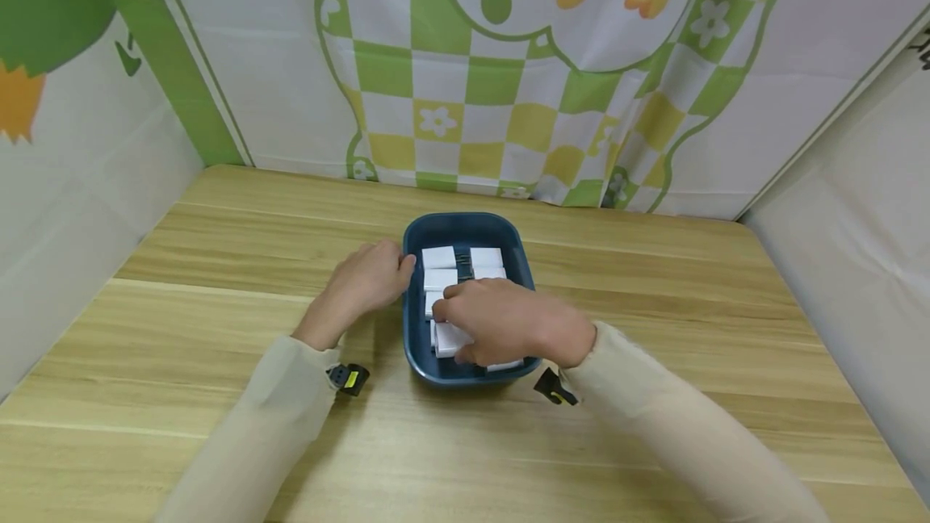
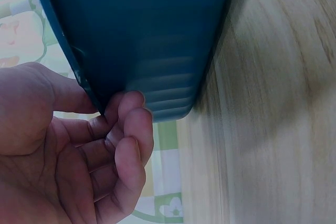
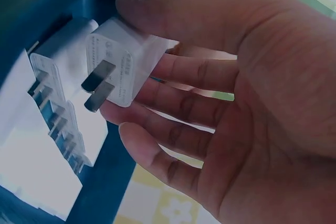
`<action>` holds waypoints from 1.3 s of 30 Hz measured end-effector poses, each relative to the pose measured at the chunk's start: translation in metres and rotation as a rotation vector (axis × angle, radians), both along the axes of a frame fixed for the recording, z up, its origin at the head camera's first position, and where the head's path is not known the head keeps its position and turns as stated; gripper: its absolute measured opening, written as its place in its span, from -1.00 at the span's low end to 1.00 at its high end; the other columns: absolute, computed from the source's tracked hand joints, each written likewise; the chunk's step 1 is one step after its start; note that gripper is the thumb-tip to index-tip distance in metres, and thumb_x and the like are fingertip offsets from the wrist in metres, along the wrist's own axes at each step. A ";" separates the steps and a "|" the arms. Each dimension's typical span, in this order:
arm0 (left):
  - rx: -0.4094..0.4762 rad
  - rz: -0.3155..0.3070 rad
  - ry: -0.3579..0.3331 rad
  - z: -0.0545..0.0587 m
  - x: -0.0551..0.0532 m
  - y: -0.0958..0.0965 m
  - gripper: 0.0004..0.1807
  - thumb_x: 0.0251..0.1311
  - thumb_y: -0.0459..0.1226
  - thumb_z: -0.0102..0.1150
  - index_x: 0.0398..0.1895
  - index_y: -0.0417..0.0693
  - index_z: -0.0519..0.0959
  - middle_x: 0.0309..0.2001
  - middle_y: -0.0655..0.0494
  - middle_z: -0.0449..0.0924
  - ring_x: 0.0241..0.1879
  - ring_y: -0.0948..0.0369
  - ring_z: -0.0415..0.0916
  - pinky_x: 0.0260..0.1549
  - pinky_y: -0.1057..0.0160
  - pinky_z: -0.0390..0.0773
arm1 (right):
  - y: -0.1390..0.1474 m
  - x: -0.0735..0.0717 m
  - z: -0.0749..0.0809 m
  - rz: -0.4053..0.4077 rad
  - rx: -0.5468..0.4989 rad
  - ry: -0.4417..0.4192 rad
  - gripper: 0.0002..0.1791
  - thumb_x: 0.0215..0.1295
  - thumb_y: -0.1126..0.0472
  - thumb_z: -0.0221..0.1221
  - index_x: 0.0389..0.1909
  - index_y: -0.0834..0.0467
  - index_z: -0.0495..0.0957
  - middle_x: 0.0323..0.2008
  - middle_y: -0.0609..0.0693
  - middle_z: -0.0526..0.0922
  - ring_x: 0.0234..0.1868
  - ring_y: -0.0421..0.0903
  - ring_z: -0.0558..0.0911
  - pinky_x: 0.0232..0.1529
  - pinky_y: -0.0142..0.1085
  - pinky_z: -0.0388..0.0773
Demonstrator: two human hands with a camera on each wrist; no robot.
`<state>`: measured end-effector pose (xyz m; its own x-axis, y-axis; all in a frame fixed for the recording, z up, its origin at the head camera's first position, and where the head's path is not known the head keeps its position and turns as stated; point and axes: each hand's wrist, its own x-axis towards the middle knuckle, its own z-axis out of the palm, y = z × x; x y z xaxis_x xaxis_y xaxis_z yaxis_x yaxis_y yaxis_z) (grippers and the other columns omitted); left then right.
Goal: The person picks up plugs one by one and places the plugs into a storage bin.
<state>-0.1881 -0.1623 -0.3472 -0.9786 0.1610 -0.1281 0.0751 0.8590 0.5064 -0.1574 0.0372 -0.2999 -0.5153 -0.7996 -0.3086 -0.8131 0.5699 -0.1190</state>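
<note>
A dark blue plastic bin (image 1: 410, 345) stands on the wooden table, with white charger plugs (image 1: 438, 257) laid in two columns inside, metal prongs toward the middle. My left hand (image 1: 366, 277) pinches the bin's left rim between thumb and curled fingers, as the left wrist view shows. Over the near part of the bin, my right hand (image 1: 508, 317) grips one white charger plug (image 3: 123, 59) between thumb and fingers. Its two flat prongs (image 3: 98, 80) point away from the palm. From the head view, this hand hides part of the right column.
Wood-grain table (image 1: 254, 265) surrounds the bin. Behind it hangs a checked green, yellow and white curtain (image 1: 472, 103). White sheeting (image 1: 850, 184) borders the right side. Both wrists wear small black devices (image 1: 349, 378) on straps.
</note>
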 end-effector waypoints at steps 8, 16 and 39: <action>0.010 -0.002 -0.002 -0.001 0.000 0.000 -0.55 0.56 -0.15 -0.13 -0.57 -0.10 0.47 -0.66 0.09 0.37 -0.69 0.18 0.32 -0.68 0.29 0.24 | -0.006 -0.001 -0.010 0.022 0.020 -0.037 -0.53 0.26 0.12 0.41 0.18 0.08 0.60 -0.02 -0.04 0.65 -0.14 -0.17 0.56 -0.04 -0.24 0.57; 0.008 -0.001 0.010 0.000 0.001 0.000 -0.54 0.55 -0.15 -0.14 -0.59 -0.08 0.45 -0.67 0.10 0.36 -0.69 0.18 0.31 -0.67 0.28 0.23 | -0.008 -0.001 -0.019 0.032 -0.004 -0.055 -0.60 0.24 0.20 0.40 0.10 0.04 0.64 -0.11 -0.08 0.65 -0.19 -0.18 0.56 -0.09 -0.24 0.56; 0.003 -0.017 0.040 0.000 0.001 -0.001 -0.52 0.54 -0.17 -0.13 -0.65 -0.05 0.40 -0.68 0.11 0.34 -0.69 0.18 0.31 -0.67 0.25 0.25 | -0.012 0.000 -0.030 0.055 -0.008 0.014 -0.67 0.12 0.32 0.42 -0.10 0.06 0.60 -0.28 -0.12 0.55 -0.35 -0.20 0.50 -0.34 -0.33 0.49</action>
